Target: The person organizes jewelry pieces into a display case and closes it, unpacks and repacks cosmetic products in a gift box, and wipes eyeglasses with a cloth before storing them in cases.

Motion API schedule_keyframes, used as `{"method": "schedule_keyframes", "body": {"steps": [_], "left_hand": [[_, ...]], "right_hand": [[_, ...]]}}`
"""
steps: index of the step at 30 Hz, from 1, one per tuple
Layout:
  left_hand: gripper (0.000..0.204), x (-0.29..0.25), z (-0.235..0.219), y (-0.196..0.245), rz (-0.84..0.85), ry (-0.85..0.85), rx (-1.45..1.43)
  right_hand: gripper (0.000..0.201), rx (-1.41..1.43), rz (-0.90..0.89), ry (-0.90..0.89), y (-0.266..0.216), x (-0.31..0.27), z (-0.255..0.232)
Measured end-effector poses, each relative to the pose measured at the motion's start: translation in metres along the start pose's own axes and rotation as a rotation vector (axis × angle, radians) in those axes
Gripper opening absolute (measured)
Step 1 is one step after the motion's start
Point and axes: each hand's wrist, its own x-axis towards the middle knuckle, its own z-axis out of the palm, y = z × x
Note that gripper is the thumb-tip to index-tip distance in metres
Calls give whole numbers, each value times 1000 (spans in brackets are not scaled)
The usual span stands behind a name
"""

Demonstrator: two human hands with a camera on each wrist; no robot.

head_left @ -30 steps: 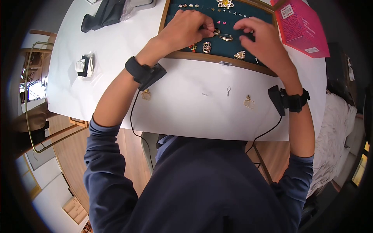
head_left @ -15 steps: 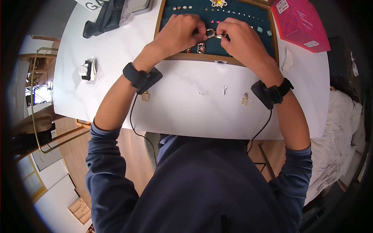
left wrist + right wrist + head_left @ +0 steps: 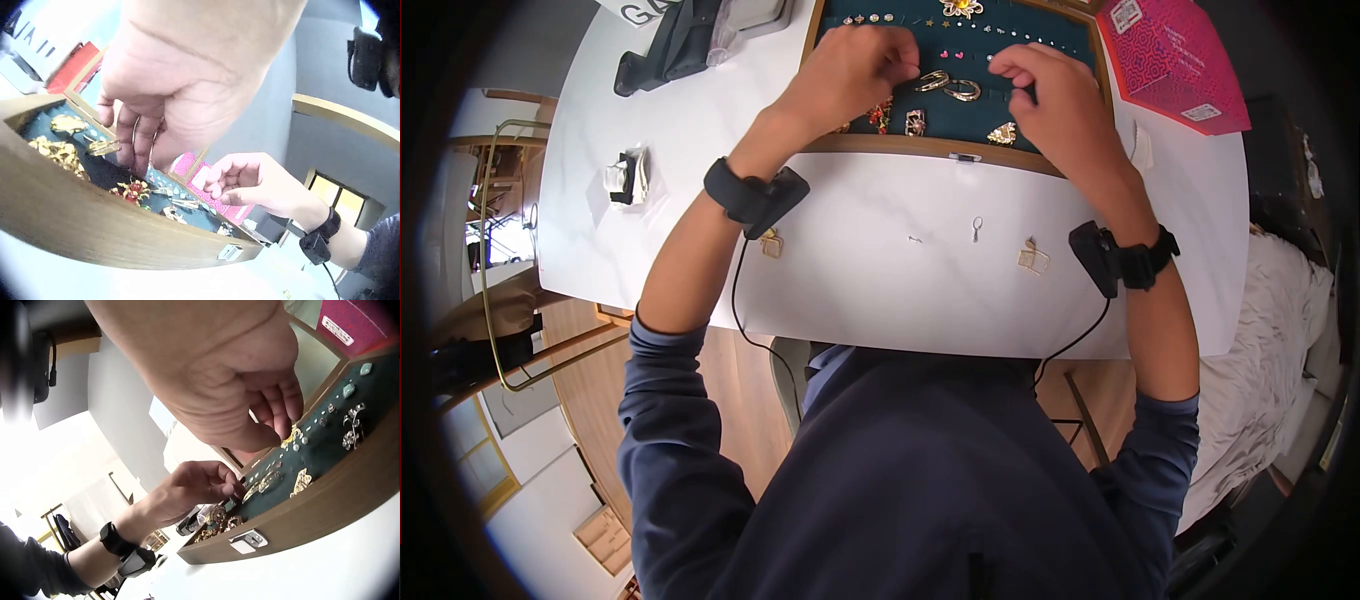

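Note:
A shallow wooden jewellery box [image 3: 880, 143] with a dark green lining lies at the far side of the table. Two metallic hoop earrings [image 3: 963, 91] rest side by side on the lining between my hands. My left hand [image 3: 850, 80] hovers over the box's left part, fingertips close to the hoops, loosely bent and holding nothing visible. To the right, my right hand [image 3: 1055, 105] is raised above the lining with relaxed, curled fingers and nothing in them. Near the front rim are a red-beaded piece [image 3: 881, 115], a squarish ornament [image 3: 915, 122] and a gold ornament [image 3: 1002, 133].
Gold square-shaped earrings [image 3: 1032, 256] and a small silver piece [image 3: 977, 229] lie on the white table in front of the box. A pink box [image 3: 1175, 65] stands right of it. Farther left are a black item [image 3: 665, 60] and a plastic bag [image 3: 627, 178].
Half a second ago both hands pinched the hoop earrings close together. Now they have let go: the hoops lie on the lining, the right hand is drawn right, the left slightly left.

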Motion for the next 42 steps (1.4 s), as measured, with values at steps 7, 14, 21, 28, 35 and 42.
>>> {"method": "schedule_keyframes", "body": {"steps": [7, 14, 21, 28, 35, 42], "left_hand": [[14, -6, -39, -2, -88, -92, -13], [15, -70, -109, 2, -142, 89, 228], [11, -96, -92, 11, -284, 104, 162], [10, -94, -70, 50, -191, 230, 164], [14, -147, -63, 66, -462, 267, 183], [16, -148, -24, 80, -470, 306, 108]], "right_hand": [[21, 125, 216, 92, -15, -37, -42], [13, 157, 489, 61, -32, -115, -65], [16, 139, 331, 68, -49, -87, -43], [24, 15, 300, 78, -57, -53, -54], [37, 213, 544, -15, -53, -129, -54], [33, 305, 613, 173, -59, -167, -23]]}}
